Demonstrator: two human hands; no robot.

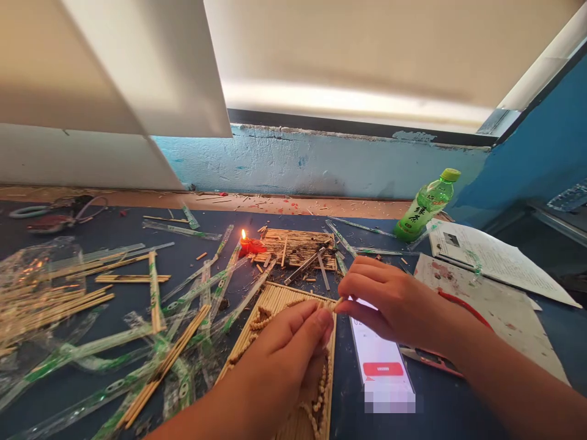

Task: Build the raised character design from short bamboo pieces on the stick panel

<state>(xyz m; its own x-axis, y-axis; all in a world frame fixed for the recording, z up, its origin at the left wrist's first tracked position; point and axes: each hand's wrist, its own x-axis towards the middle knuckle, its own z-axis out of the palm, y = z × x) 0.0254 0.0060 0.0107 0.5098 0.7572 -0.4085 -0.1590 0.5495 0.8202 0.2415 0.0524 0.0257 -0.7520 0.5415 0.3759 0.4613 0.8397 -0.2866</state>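
Both of my hands are pinched close together over a panel of bamboo sticks (270,297). A short, thin piece of stick (338,303) spans the gap between their fingertips. My left hand (293,342) is closed on one end and covers much of the panel. Thumb and fingers of my right hand (385,296) are closed on the other end, above a lit phone (380,354). Small beige pieces (320,388) run in curving lines on the panel. Behind it lies a smaller scorched stick mat (298,244), with a burning red candle (250,244) at its left edge.
Loose sticks (165,366) and torn plastic wrappers (114,342) litter the left side. Red-handled scissors (435,360) lie beneath my right forearm, partly hidden. A green tea bottle (424,208) stands at back right beside printed papers (499,260) and a stained sheet (518,324).
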